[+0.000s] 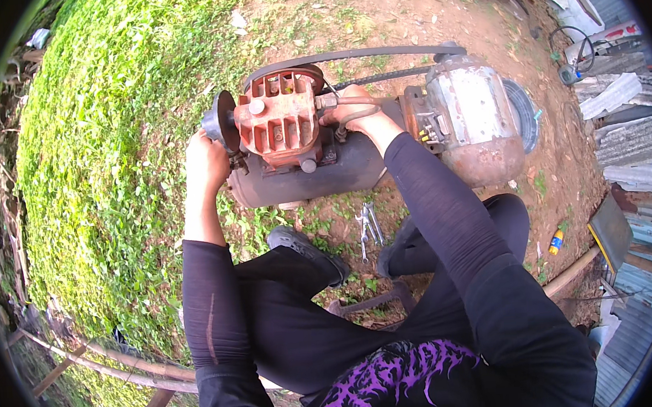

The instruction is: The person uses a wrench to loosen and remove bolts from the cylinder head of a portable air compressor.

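An old air compressor stands on the ground before me, with a rusty red finned pump [278,120] on top of a dark tank [302,181]. At the pump's left side, my left hand [207,160] is closed on the edge of a round black air filter [222,120]. My right hand [357,113] grips the pump's right side beside a thin bent metal pipe [364,99]; its fingertips are partly hidden. A drive belt [376,52] runs along the far side to a worn, rusty electric motor [475,114].
Several wrenches [370,227] lie between my shoes, nearer than the tank. A rusty metal piece [371,302] is between my legs. A yellow-and-blue bottle [556,241] lies at the right, near corrugated sheets [628,144]. Grass [110,143] covers the left; bamboo poles [110,362] are at lower left.
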`<state>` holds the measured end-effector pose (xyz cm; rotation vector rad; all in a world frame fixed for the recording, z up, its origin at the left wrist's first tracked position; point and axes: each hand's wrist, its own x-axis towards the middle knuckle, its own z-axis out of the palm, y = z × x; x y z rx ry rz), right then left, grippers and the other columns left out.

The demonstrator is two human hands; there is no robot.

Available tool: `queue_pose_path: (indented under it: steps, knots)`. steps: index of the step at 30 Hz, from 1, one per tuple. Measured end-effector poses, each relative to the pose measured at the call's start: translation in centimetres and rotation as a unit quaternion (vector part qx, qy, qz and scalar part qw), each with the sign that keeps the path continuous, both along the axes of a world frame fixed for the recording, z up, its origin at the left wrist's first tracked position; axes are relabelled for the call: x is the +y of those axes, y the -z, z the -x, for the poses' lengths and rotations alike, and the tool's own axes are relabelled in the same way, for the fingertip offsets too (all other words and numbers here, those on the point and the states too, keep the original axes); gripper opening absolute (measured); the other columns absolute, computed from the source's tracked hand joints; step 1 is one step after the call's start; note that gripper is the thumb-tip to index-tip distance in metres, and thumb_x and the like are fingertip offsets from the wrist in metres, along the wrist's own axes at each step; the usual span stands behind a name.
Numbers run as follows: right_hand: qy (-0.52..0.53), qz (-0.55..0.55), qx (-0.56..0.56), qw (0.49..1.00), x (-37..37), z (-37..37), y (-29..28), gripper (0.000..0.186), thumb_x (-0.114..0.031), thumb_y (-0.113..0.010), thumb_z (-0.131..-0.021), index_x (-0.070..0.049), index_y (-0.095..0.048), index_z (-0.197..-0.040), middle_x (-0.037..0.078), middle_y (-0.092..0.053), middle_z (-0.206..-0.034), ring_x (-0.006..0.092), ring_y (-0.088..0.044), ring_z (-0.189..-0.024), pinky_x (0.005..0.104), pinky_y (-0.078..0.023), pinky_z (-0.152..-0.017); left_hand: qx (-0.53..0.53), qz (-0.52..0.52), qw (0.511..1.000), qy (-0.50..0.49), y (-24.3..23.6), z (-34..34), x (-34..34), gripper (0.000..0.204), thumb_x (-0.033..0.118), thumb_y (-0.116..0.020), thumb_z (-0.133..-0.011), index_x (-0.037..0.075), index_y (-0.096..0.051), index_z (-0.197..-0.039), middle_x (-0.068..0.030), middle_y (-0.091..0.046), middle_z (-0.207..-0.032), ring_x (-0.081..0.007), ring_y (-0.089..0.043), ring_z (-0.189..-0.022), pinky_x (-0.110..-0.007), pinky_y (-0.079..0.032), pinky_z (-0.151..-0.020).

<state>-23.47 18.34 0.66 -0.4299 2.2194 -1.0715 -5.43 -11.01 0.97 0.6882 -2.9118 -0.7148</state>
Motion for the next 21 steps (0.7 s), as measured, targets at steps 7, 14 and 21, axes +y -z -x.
queue_pose_path:
  steps: [7, 14, 21]
  knots:
    - [-0.020, 0.126, 0.006, 0.992, 0.3, 0.9, 3.7, 0.019, -0.011, -0.084, -0.071, -0.002, -0.077, -0.086, 0.012, -0.076, -0.087, 0.0190, -0.073, -0.082, 0.0332, -0.057, -0.074, 0.015, 0.047, 0.998, 0.025, 1.1, -0.2, -0.8, 0.037, 0.010, -0.051, -0.085, -0.011, -0.059, -0.115, -0.0336, -0.064, -0.105, -0.0479, -0.063, -0.101, -0.049, -0.050, -0.092]
    - [-0.038, 0.080, -0.007, 0.996, 0.3, 0.9, 3.0, 0.015, -0.012, -0.081, -0.076, -0.002, -0.077, -0.085, 0.011, -0.075, -0.084, 0.0164, -0.070, -0.075, 0.0322, -0.053, -0.068, -0.004, 0.070, 0.995, 0.070, 0.3, -0.1, -0.6, 0.034, 0.008, -0.053, -0.083, -0.010, -0.061, -0.110, -0.0333, -0.064, -0.106, -0.0476, -0.063, -0.101, -0.049, -0.051, -0.092]
    - [-0.023, 0.203, -0.098, 0.974, 0.0, 1.3, 5.0, 0.017, -0.011, -0.082, -0.076, 0.000, -0.075, -0.086, 0.008, -0.072, -0.079, 0.0140, -0.066, -0.073, 0.0327, -0.049, -0.063, 0.004, 0.104, 0.991, 0.087, 0.1, -0.3, -0.6, 0.034, 0.007, -0.051, -0.084, -0.011, -0.061, -0.112, -0.0332, -0.064, -0.109, -0.0461, -0.061, -0.106, -0.048, -0.050, -0.094]
